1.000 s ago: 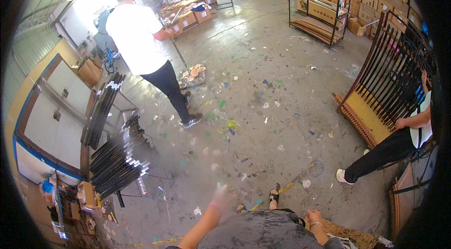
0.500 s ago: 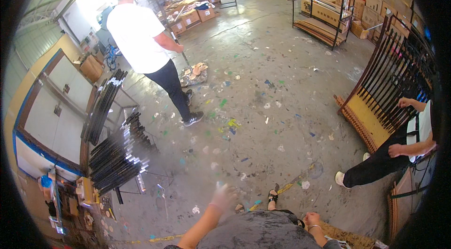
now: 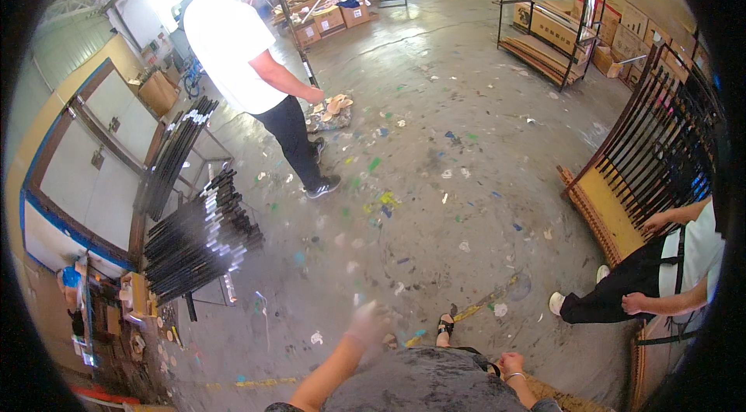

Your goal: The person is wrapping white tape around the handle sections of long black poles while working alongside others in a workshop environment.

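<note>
My left hand (image 3: pixel 370 325) is held out in front of my body, above the floor. It looks pale and is smeared by motion, so its fingers cannot be made out. Close to my right side, my right hand (image 3: pixel 511 364) has its fingers curled in. Whatever may lie inside them is hidden. A light band (image 3: pixel 516 375) circles that wrist. Neither hand visibly touches anything around it. My dark grey top (image 3: pixel 420 381) fills the bottom middle, with a sandalled foot (image 3: pixel 444 326) just beyond it.
A person in a white shirt (image 3: pixel 233 47) stands ahead left, holding a long-handled tool (image 3: pixel 308 66) beside a scrap pile (image 3: pixel 334 109). Another person (image 3: pixel 684 256) walks at right near a rack of dark rods (image 3: pixel 645 132). Black tubes (image 3: pixel 202 241) are stacked at left. Litter dots the floor (image 3: pixel 435 218).
The view has shifted slightly. My left hand stays out in front, still blurred; my right stays curled. At right, the other person's raised hand has lowered. The white-shirted person remains near the scraps.
</note>
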